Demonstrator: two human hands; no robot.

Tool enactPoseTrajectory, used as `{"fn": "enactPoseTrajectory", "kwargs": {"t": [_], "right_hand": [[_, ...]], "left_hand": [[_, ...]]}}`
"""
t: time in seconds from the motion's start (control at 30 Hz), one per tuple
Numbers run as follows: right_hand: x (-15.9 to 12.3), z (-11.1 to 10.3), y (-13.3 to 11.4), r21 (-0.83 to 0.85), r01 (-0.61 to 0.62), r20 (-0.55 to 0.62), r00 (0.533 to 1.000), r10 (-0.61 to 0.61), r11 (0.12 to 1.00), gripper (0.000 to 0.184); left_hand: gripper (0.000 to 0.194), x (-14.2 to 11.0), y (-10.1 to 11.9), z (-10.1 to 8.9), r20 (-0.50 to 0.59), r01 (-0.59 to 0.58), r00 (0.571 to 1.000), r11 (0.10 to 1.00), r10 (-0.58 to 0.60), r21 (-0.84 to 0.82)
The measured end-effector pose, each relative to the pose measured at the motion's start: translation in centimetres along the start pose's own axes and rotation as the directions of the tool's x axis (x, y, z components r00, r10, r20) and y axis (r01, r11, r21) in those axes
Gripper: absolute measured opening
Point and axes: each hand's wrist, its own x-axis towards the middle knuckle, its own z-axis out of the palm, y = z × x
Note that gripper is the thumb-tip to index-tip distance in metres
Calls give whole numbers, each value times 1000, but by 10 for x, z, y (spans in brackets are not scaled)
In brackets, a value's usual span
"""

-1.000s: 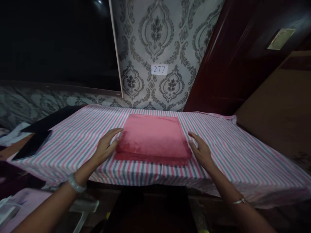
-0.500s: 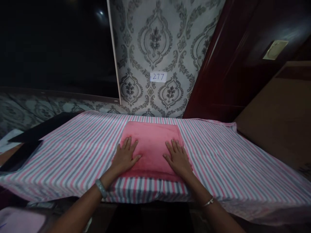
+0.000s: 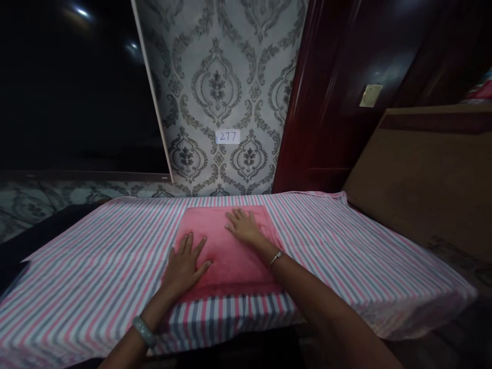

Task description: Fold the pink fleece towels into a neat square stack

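Note:
A pink folded cloth (image 3: 226, 256), soft and roughly square, lies flat in front of me on a striped tablecloth (image 3: 126, 241). My left hand (image 3: 184, 264) rests palm down on its left side, fingers spread. Up near the cloth's far right part, my right hand (image 3: 243, 225) also lies flat with the fingers apart. Neither hand grips anything; both touch the cloth's top. The palms cover small patches of it.
A large dark screen (image 3: 73, 92) hangs at the left. On the patterned wall ahead is a paper label (image 3: 228, 136) reading 277. A dark red door frame (image 3: 307, 133) and a big cardboard box (image 3: 418, 184) stand on the right.
My right hand has slid away from me, toward the far edge of the pink cloth. My left hand stays on the left side. The camera view has turned slightly right.

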Motion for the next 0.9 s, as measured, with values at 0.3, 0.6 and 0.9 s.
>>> {"fn": "enactPoseTrajectory", "kwargs": {"t": [0.3,0.6,0.9], "right_hand": [[17,-17,54,-2,-305,-65,950,305,952,57],[64,-1,22,40,-221,-27,975,223,974,54],[63,19,67,87,-404,-50,911,409,910,59]], "left_hand": [[50,45,-10,-30,-87,4,996,989,-17,-149],[44,153,0,-17,-36,133,989,973,-142,-191],[56,154,-8,9,-2,270,962,958,-271,-100]]}}
